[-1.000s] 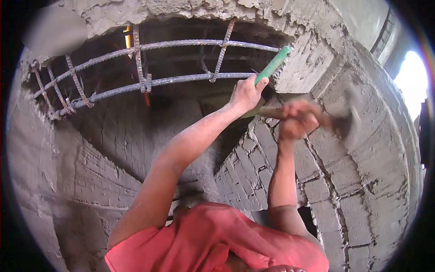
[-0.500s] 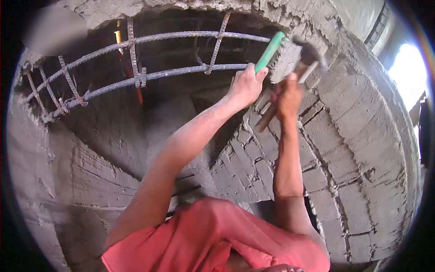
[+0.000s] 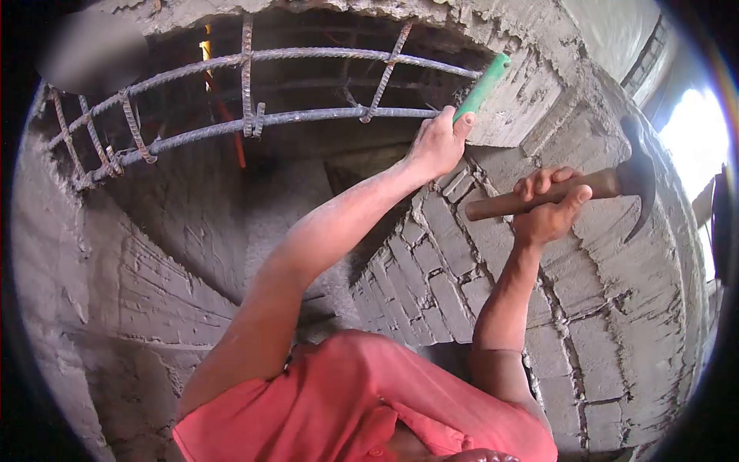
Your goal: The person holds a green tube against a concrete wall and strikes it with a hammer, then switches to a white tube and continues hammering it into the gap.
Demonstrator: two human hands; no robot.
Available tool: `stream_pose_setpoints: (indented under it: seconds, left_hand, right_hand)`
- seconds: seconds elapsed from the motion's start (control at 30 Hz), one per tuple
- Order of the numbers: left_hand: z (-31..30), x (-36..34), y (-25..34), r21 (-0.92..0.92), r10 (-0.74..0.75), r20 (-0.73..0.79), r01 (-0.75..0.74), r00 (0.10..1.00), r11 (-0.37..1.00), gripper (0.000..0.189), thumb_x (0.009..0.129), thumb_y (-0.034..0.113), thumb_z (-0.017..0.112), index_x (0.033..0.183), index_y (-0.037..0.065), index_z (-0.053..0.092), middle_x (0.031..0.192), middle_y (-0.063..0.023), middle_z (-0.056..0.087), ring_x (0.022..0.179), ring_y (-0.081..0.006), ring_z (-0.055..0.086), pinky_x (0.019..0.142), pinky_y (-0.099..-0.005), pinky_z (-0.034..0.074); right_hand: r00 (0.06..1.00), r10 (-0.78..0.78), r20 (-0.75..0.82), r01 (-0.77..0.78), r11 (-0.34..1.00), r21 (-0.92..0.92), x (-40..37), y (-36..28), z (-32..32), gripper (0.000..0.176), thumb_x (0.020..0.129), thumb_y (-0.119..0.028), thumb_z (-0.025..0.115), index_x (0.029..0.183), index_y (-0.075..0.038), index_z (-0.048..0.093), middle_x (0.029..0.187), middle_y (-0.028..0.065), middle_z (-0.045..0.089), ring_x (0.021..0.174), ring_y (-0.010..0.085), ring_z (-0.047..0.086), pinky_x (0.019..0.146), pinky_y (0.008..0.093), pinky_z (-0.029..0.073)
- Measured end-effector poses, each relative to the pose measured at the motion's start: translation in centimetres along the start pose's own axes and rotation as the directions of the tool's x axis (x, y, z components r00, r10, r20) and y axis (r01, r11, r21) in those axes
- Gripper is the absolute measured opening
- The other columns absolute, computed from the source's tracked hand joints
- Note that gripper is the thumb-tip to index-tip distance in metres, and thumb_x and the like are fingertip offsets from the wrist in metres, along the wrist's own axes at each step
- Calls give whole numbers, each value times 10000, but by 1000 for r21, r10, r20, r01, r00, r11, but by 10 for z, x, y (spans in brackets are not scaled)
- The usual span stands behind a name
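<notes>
My left hand [image 3: 443, 142] is closed around a flat green bar [image 3: 483, 86], which looks like a tool handle with a small hole near its upper end. It slants up to the right, close to where the steel bars meet the broken concrete edge [image 3: 517, 96]; its lower end is hidden in my fist. In my right hand [image 3: 548, 208] is a claw hammer [image 3: 608, 183], gripped by its wooden shaft. The dark hammer head points right, well apart from the green bar, and the shaft lies nearly level in front of the brickwork.
Ribbed steel rebar [image 3: 315, 117] curves across a dark opening at the upper left. Rough mortar-covered brickwork [image 3: 450, 285] spreads below and right of my hands. A thin orange-red strip [image 3: 239, 150] hangs behind the bars. Bright light [image 3: 697, 135] enters at the right edge.
My right hand has swung the hammer away from the green bar, right and down, turning it to nearly level. My left hand keeps its hold, appearing slightly further right in view.
</notes>
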State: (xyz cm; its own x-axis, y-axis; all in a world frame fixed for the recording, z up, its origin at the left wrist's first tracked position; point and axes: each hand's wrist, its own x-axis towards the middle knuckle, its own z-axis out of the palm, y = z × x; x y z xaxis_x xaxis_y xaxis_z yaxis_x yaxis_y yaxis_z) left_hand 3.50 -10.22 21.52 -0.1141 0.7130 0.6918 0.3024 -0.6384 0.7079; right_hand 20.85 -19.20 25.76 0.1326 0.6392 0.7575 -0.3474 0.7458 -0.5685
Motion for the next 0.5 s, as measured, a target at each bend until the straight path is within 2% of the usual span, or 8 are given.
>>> stream_pose_setpoints:
  seconds: [0.07,0.17,0.23,0.33,0.37,0.4,0.47,0.5]
  left_hand:
    - [4,2,-4,-40,-4,3,4,1000,999,593,990,559,377,947,-16,519,843,-292,582,848,-497,566,728,-516,439]
    - [9,3,-7,-85,-8,-11,7,1000,996,613,993,563,363,936,-23,536,845,-271,582,831,-458,573,746,-486,445]
    - [11,4,-8,-95,-4,-21,2,1000,995,637,993,572,343,929,-26,553,821,-251,583,812,-430,573,754,-468,447]
    - [5,4,-10,-172,22,17,-19,1000,985,623,996,558,348,951,-26,559,825,-260,581,813,-434,563,752,-466,441]
    - [12,7,-20,-166,22,-17,-24,1000,986,607,1001,533,357,934,-34,564,789,-268,571,777,-435,556,720,-469,436]
    - [9,7,-21,-163,23,-9,-24,1000,986,607,1001,533,357,934,-34,564,789,-268,571,777,-435,556,720,-469,436]
    - [3,9,-20,-199,17,10,-15,1000,980,616,1001,524,364,869,-43,565,724,-269,552,707,-446,532,669,-473,431]
    - [1,9,-23,-196,160,-86,-174,983,965,629,999,521,373,796,-47,553,644,-259,516,622,-424,508,620,-478,418]
  right_hand:
    - [1000,23,14,-22,998,-61,0,-5,6,562,918,-672,440,955,-112,436,704,40,442,554,183,455,551,352,437]
    - [989,-126,-73,109,974,-198,6,-15,26,570,925,-632,483,973,-67,430,666,61,463,540,179,488,480,318,427]
    - [943,-330,49,333,919,-209,12,-14,33,516,947,-585,486,963,-71,443,661,62,467,548,180,498,485,307,439]
    - [951,-276,139,308,888,-342,27,22,18,453,980,-510,472,890,-66,463,677,48,480,529,170,496,479,312,419]
    - [927,-229,298,372,669,-644,42,52,-6,434,990,-475,468,861,-61,472,665,33,483,518,156,492,475,314,405]
    - [899,-121,420,435,350,-830,50,74,-23,420,1001,-439,465,831,-56,482,652,18,486,507,142,487,472,316,391]
    - [977,206,60,-94,663,-742,28,43,37,419,1005,-414,470,813,-42,494,608,-4,482,496,120,485,469,321,366]
    - [984,165,71,-77,742,-666,22,39,35,404,1002,-413,485,831,-47,503,578,-11,478,509,101,480,463,298,368]
